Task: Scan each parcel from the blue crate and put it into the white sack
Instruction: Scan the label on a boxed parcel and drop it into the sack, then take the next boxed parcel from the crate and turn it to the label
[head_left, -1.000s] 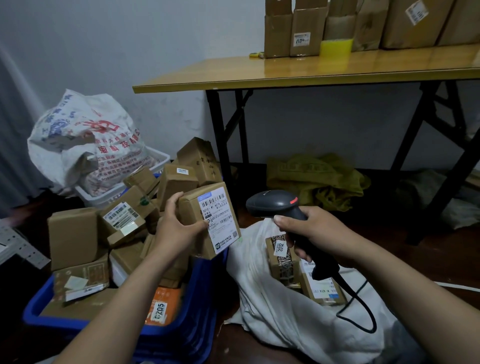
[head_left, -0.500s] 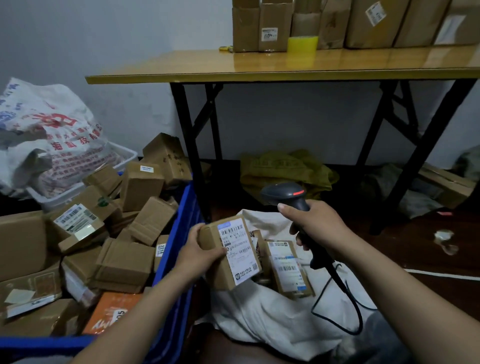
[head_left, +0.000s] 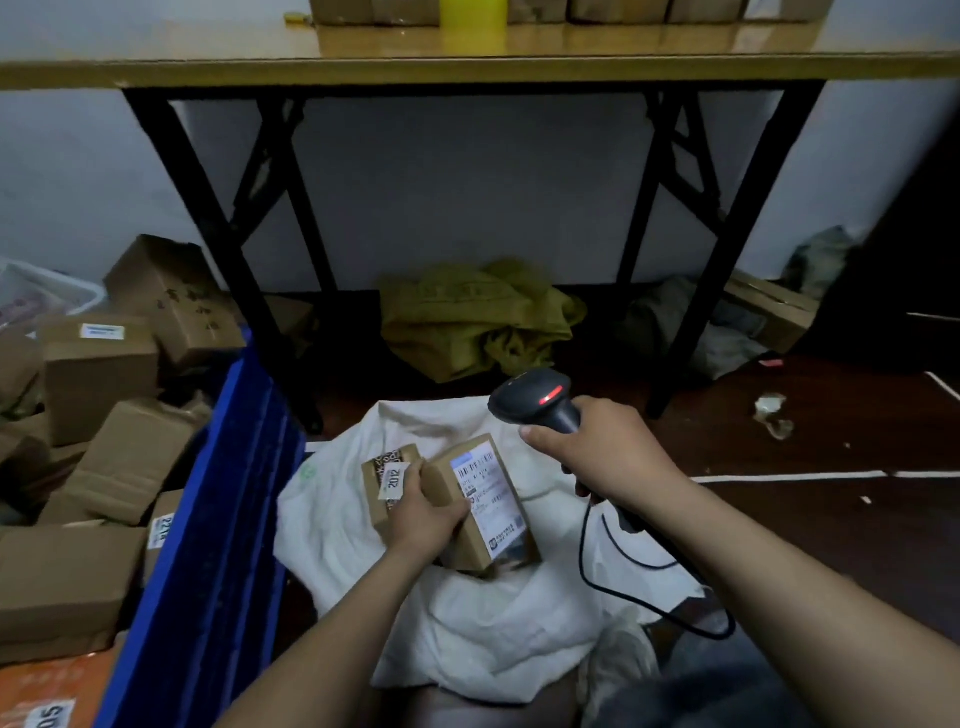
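My left hand (head_left: 423, 514) grips a brown parcel (head_left: 485, 506) with a white shipping label, holding it low in the mouth of the white sack (head_left: 467, 639) on the floor. A second parcel (head_left: 387, 480) marked 2012 lies in the sack just left of it. My right hand (head_left: 608, 454) holds the black barcode scanner (head_left: 535, 397) above and right of the parcel; its red light is lit and its cable loops down over the sack. The blue crate (head_left: 218, 519) stands at the left, filled with several brown parcels (head_left: 124, 457).
A folding table with black legs (head_left: 228, 249) spans the top, boxes along its far edge. Under it lie a crumpled olive-yellow bag (head_left: 478, 317) and other bags. A white bin (head_left: 47, 291) sits at far left. Bits of litter (head_left: 774, 413) lie on the dark floor at right.
My left hand carried the labelled parcel from above the blue crate rightward and down into the white sack. My right hand kept the scanner beside it; the view turned right and down.
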